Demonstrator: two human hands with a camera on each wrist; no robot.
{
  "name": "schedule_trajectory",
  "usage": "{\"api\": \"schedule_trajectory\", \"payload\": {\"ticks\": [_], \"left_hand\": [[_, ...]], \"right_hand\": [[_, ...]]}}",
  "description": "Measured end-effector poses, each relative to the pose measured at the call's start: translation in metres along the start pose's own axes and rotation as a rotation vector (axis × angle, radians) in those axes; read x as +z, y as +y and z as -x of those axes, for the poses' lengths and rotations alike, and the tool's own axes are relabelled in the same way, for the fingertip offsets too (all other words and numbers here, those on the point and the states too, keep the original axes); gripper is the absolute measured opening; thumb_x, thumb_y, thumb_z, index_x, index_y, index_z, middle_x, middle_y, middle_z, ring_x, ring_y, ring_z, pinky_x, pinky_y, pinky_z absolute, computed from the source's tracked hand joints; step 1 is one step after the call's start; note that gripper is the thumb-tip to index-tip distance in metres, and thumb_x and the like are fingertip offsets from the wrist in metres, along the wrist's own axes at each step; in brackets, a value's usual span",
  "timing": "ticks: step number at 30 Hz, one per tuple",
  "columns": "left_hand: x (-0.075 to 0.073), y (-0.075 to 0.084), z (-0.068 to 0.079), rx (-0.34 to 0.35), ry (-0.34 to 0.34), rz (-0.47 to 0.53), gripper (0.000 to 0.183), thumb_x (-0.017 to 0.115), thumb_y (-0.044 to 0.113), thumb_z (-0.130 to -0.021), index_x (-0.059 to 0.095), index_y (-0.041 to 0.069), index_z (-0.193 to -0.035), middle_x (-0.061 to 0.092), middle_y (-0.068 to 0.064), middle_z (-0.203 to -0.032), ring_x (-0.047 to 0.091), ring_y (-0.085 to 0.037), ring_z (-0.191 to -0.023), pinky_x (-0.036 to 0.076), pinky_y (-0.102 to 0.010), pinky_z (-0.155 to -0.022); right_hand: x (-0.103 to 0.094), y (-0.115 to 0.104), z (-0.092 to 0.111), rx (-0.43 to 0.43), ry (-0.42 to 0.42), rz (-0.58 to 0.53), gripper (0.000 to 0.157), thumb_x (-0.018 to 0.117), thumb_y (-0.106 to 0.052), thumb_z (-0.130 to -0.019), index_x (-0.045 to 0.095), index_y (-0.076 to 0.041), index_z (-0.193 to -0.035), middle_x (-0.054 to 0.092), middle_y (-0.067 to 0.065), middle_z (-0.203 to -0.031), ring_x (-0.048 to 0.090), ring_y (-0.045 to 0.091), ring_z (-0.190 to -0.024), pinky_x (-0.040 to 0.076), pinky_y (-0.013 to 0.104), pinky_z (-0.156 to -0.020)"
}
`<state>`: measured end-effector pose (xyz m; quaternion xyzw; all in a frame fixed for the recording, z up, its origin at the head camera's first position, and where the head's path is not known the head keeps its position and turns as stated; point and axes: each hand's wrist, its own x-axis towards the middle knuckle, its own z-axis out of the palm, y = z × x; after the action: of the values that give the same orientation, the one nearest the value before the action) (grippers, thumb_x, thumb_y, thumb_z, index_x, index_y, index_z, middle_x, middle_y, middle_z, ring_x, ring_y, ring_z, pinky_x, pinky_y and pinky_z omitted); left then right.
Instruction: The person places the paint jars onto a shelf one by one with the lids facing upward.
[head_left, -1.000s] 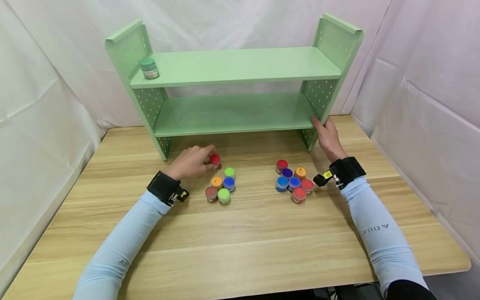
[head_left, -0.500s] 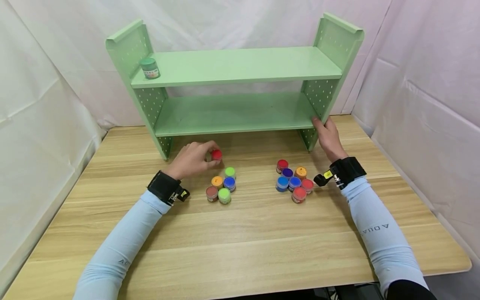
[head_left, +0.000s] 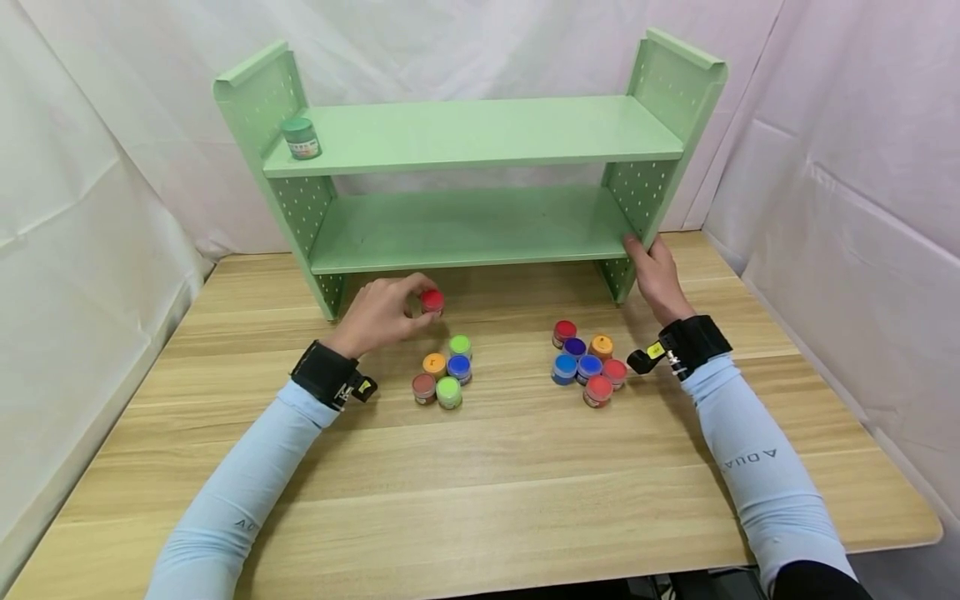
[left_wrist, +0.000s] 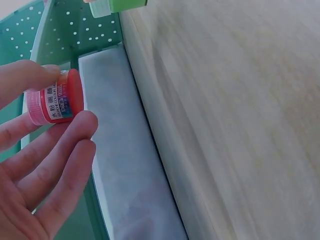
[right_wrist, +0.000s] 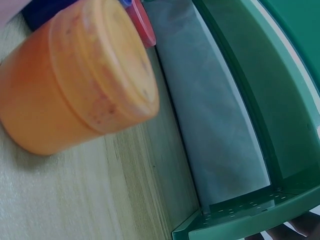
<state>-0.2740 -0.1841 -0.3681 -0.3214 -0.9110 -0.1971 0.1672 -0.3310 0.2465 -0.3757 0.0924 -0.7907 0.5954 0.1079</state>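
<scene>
My left hand pinches a small red paint jar between thumb and fingers, in front of the lower shelf's left half. Seen from the left wrist, the labelled paint jar is held off the table, its red lid turned sideways in that view. The green two-tier shelf stands at the back of the table. My right hand grips its right side panel low down, thumb at the front edge. Fingertips show beyond the panel in the right wrist view.
A dark green jar stands on the upper shelf's left end. Several paint jars cluster left of centre, including a brown-red jar. Another cluster, with an orange jar, sits to the right on the wooden table.
My left hand has lifted the red paint jar and carried it a little toward the shelf, away from the left cluster. The right hand stays on the side panel.
</scene>
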Motion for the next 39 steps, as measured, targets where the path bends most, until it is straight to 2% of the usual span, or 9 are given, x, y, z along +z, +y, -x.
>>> {"api": "schedule_trajectory", "payload": {"ticks": [4,13,19,26,34,39], "left_hand": [[-0.001,0.0,0.0,0.011,0.017,0.009,0.036,0.071,0.036,-0.08,0.064,0.017,-0.11,0.065,0.005,-0.083,0.05,-0.006,-0.057,0.039,-0.026,-0.051],[-0.003,0.004,-0.002,0.023,0.101,0.039,0.034,0.071,0.032,-0.08,0.065,0.018,-0.111,0.063,0.011,-0.089,0.051,-0.001,-0.054,0.041,-0.024,-0.053],[-0.005,0.007,-0.004,0.028,0.155,0.052,0.036,0.069,0.032,-0.081,0.064,0.015,-0.113,0.064,0.009,-0.095,0.051,-0.001,-0.056,0.042,-0.023,-0.053],[-0.01,0.007,-0.002,0.002,0.209,0.061,0.035,0.07,0.03,-0.081,0.064,0.016,-0.112,0.065,0.007,-0.092,0.052,0.0,-0.055,0.041,-0.024,-0.05],[-0.013,0.005,-0.003,0.03,0.305,0.066,0.038,0.07,0.028,-0.081,0.065,0.012,-0.115,0.066,0.002,-0.092,0.055,-0.003,-0.056,0.044,-0.024,-0.051],[-0.014,0.004,-0.003,0.039,0.362,0.069,0.039,0.07,0.028,-0.081,0.065,0.011,-0.115,0.066,0.001,-0.098,0.055,-0.004,-0.057,0.043,-0.024,-0.053]], "right_hand": [[-0.001,-0.003,0.001,0.004,-0.004,-0.006,0.063,0.04,-0.038,-0.101,0.014,-0.017,-0.155,0.027,0.006,-0.153,0.027,0.015,-0.134,0.02,0.039,-0.107],[0.001,-0.024,0.012,0.011,-0.016,0.003,0.063,0.04,-0.037,-0.102,0.015,-0.012,-0.154,0.03,0.01,-0.151,0.029,0.017,-0.133,0.022,0.041,-0.106],[0.0,-0.02,0.011,0.015,-0.012,0.003,0.063,0.04,-0.038,-0.102,0.016,-0.012,-0.154,0.031,0.01,-0.15,0.031,0.017,-0.132,0.023,0.041,-0.105],[0.001,-0.023,0.01,0.009,-0.02,0.001,0.064,0.04,-0.036,-0.102,0.015,-0.011,-0.154,0.03,0.01,-0.151,0.03,0.018,-0.133,0.023,0.041,-0.106],[0.0,-0.004,0.0,0.006,-0.002,0.018,0.064,0.04,-0.041,-0.101,0.015,-0.017,-0.155,0.031,0.006,-0.15,0.031,0.016,-0.132,0.024,0.041,-0.105],[0.0,0.0,0.0,0.005,0.007,0.01,0.063,0.04,-0.042,-0.101,0.016,-0.019,-0.154,0.031,0.005,-0.15,0.031,0.015,-0.132,0.024,0.041,-0.105]]}}
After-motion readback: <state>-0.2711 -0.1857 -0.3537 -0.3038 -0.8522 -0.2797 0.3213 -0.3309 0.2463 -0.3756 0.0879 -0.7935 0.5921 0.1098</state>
